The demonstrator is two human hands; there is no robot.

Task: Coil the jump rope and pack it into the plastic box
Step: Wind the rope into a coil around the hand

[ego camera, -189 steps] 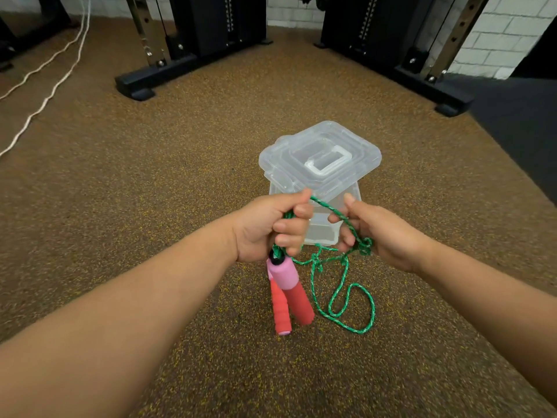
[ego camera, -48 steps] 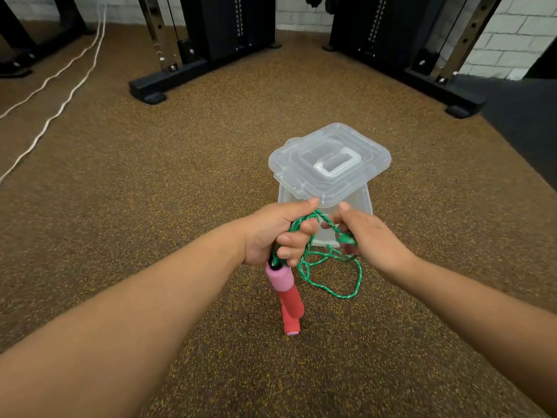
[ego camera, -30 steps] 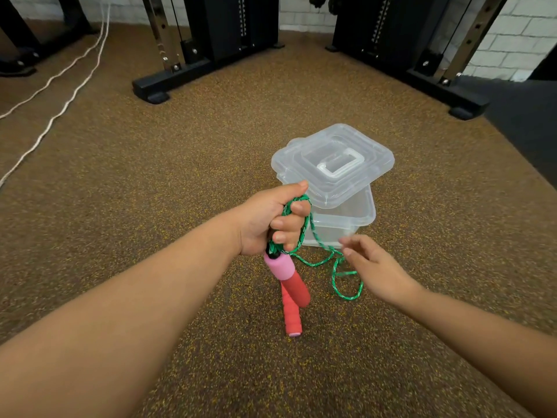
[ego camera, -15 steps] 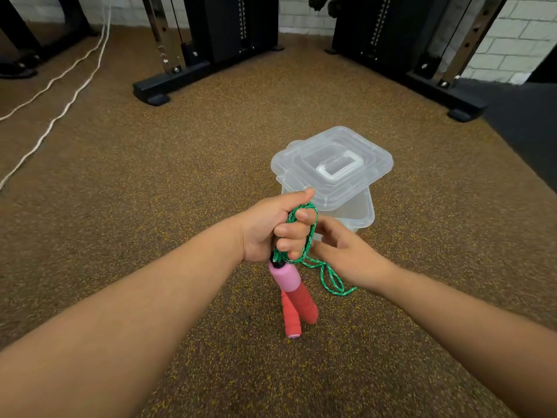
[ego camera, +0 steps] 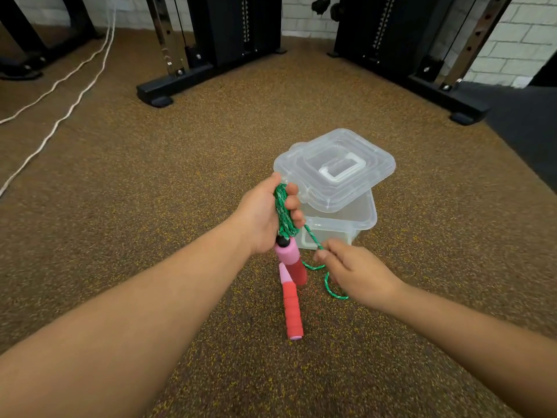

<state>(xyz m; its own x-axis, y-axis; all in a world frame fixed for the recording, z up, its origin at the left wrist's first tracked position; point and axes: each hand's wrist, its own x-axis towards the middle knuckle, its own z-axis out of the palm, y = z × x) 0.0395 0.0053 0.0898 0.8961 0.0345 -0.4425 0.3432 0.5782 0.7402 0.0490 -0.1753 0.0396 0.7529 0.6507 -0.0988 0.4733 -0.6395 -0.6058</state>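
Up front, the left hand point(ego camera: 265, 215) is raised with its forearm reaching in from the lower left, fingers curled tight around a bundle of green jump rope point(ego camera: 283, 215) coils. One pink-and-red handle point(ego camera: 291, 260) hangs just below that fist, and a second handle point(ego camera: 291, 306) dangles lower, its end near the floor point(ego camera: 150, 206). The right hand point(ego camera: 355, 273) sits lower and to the right, thumb and forefinger pinching a free strand that runs up to the coils and loops beneath the palm. Just beyond both hands the clear plastic box point(ego camera: 355, 221) stands on the floor, its lid point(ego camera: 334, 167) resting askew on top.
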